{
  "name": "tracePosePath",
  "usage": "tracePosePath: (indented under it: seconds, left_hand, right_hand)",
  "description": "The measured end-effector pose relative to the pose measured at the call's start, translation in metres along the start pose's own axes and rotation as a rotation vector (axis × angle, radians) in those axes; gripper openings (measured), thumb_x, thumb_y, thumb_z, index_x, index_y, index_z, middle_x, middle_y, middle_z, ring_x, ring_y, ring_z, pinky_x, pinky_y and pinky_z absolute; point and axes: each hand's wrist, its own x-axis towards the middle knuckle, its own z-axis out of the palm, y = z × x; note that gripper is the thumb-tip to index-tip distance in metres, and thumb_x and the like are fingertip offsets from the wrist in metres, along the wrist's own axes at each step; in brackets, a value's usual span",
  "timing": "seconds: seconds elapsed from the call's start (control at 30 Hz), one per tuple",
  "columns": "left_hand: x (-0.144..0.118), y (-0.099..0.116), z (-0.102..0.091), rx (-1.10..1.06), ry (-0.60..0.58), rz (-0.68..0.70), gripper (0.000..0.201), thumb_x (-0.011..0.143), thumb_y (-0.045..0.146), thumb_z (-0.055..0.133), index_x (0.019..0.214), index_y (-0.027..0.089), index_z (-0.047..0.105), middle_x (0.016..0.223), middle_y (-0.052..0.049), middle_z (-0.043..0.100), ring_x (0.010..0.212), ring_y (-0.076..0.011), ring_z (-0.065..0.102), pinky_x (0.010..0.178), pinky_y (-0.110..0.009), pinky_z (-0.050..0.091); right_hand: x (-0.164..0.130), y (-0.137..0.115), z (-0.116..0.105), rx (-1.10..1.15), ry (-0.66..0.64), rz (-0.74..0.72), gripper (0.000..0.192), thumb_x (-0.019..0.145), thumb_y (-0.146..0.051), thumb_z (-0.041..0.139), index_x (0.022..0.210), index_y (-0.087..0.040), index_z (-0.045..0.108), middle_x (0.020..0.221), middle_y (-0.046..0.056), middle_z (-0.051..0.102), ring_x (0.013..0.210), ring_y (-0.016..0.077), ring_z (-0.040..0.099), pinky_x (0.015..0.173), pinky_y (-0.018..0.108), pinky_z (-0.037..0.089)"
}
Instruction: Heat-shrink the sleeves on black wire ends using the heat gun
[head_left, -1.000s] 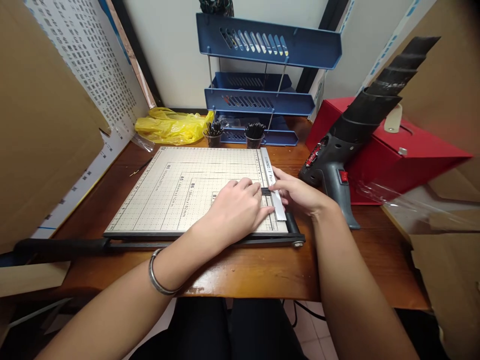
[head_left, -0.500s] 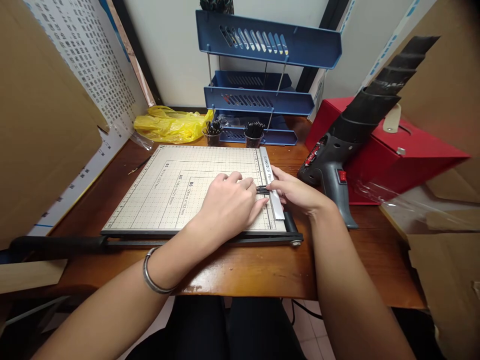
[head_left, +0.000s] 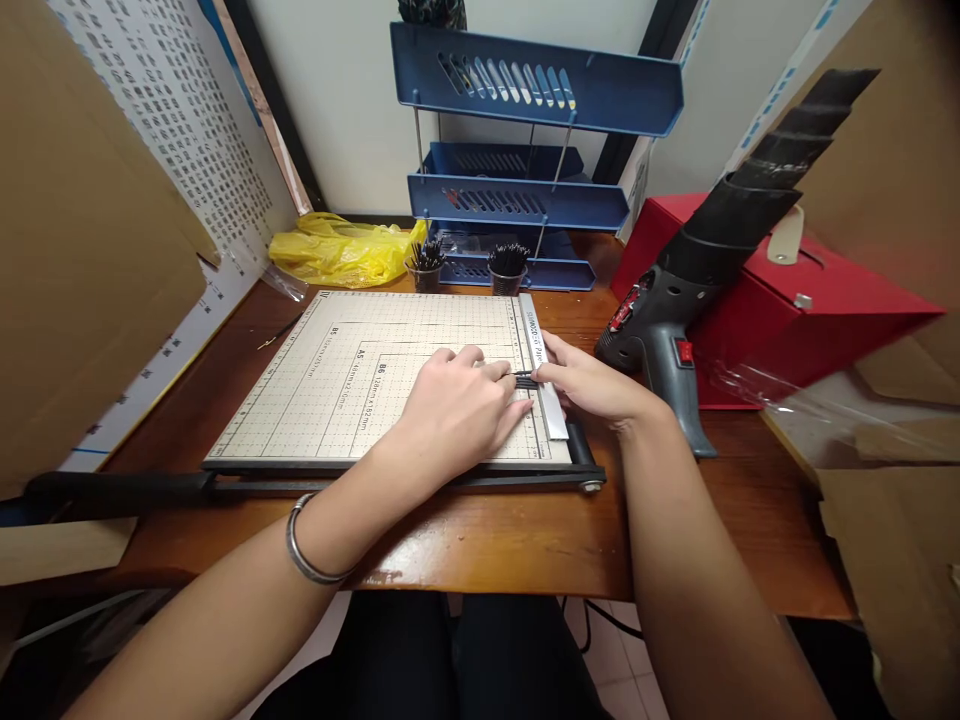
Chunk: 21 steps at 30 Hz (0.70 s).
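A paper cutter board (head_left: 352, 370) with a printed grid lies on the wooden desk, its black handle arm (head_left: 120, 488) lowered along the near edge. My left hand (head_left: 461, 410) rests palm down on the board and presses a small bundle of thin black strands (head_left: 525, 380) against the metal ruler bar (head_left: 546, 380) at the board's right side. My right hand (head_left: 592, 385) lies on that bar, fingertips pinching the strands' end. A metal bangle (head_left: 304, 545) circles my left wrist.
A heat gun (head_left: 675, 320) stands right of the cutter against a red box (head_left: 780, 300). Behind are a blue three-tier tray rack (head_left: 525, 180), two small cups of black strands (head_left: 469, 268) and a yellow plastic bag (head_left: 341, 250). Cardboard sheets flank both sides.
Both hands and the strand bundle have shifted slightly away from me along the ruler bar. The view has barely moved.
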Motion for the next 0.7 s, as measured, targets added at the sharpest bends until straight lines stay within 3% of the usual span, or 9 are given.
tracePosePath:
  seconds: [0.2, 0.3, 0.47, 0.6, 0.7]
  left_hand:
    - [0.0014, -0.0014, 0.0015, -0.001, 0.005, 0.023, 0.041, 0.105, 0.042, 0.045, 0.101, 0.016, 0.076, 0.112, -0.008, 0.078, 0.104, -0.0293, 0.067, 0.074, -0.038, 0.043]
    - [0.0016, -0.0010, 0.0018, -0.006, 0.003, 0.024, 0.041, 0.105, 0.042, 0.045, 0.101, 0.015, 0.076, 0.112, -0.009, 0.078, 0.104, -0.0295, 0.067, 0.074, -0.038, 0.045]
    - [0.0019, -0.0014, 0.0014, -0.055, -0.031, 0.012, 0.041, 0.104, 0.043, 0.046, 0.108, 0.014, 0.075, 0.110, -0.009, 0.079, 0.105, -0.0296, 0.069, 0.076, -0.039, 0.050]
    - [0.0024, -0.0032, 0.0011, -0.088, -0.045, -0.016, 0.042, 0.104, 0.043, 0.047, 0.113, 0.013, 0.074, 0.107, -0.011, 0.079, 0.106, -0.0289, 0.070, 0.079, -0.039, 0.053]
    - [0.0027, -0.0037, 0.0015, -0.095, -0.042, -0.019, 0.041, 0.104, 0.043, 0.047, 0.112, 0.014, 0.075, 0.108, -0.011, 0.079, 0.106, -0.0288, 0.070, 0.079, -0.038, 0.054]
  right_hand:
    - [0.0016, 0.0010, 0.0015, 0.123, -0.001, 0.054, 0.047, 0.081, -0.018, 0.052, 0.127, -0.026, 0.054, 0.060, -0.005, 0.045, 0.046, 0.0133, 0.037, 0.042, 0.029, 0.033]
    - [0.0018, 0.0019, 0.0015, 0.167, -0.013, 0.051, 0.044, 0.082, -0.019, 0.052, 0.126, -0.026, 0.054, 0.058, -0.005, 0.041, 0.045, 0.0136, 0.035, 0.042, 0.029, 0.032]
    - [0.0004, -0.0004, 0.0015, 0.079, 0.003, 0.050, 0.049, 0.080, -0.018, 0.054, 0.129, -0.025, 0.052, 0.068, -0.004, 0.051, 0.048, 0.0114, 0.039, 0.042, 0.027, 0.034]
    - [-0.0008, -0.0016, 0.0009, -0.009, 0.007, 0.018, 0.054, 0.079, -0.019, 0.056, 0.133, -0.025, 0.052, 0.095, 0.001, 0.064, 0.055, 0.0111, 0.047, 0.046, 0.027, 0.039]
    - [-0.0009, -0.0009, 0.0003, -0.028, 0.008, 0.000, 0.053, 0.080, -0.020, 0.057, 0.132, -0.024, 0.053, 0.107, 0.003, 0.066, 0.059, 0.0115, 0.050, 0.047, 0.027, 0.040]
